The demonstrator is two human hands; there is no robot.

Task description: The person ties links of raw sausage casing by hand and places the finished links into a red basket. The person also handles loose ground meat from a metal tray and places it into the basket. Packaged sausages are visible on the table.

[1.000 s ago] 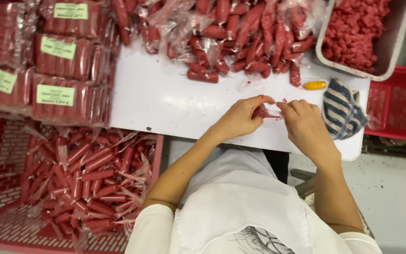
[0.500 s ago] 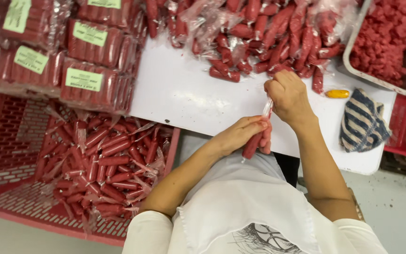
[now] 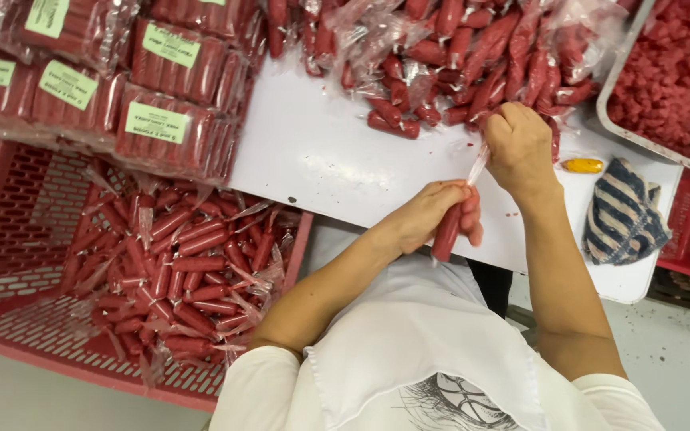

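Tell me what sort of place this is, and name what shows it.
Probably a small food-packing workshop. The left hand holds a red sausage whose clear wrapper the right hand pulls, a red crate holds many wrapped ones, and labelled packs are stacked on the white table.

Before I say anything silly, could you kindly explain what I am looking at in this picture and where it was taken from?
There is no machine here, only a person working with two bare hands. The camera sits on that person's head and looks straight down, so you see the white shirt at the bottom and both arms reaching up to a white table. The left hand grips a red sausage wrapped in clear plastic, and the right hand pinches the plastic tail above it. On the table lie a pile of wrapped sausages, stacked labelled packs, a metal tray of red meat pieces, a striped cloth and a small yellow object. Beside the table, a red crate holds more wrapped sausages.
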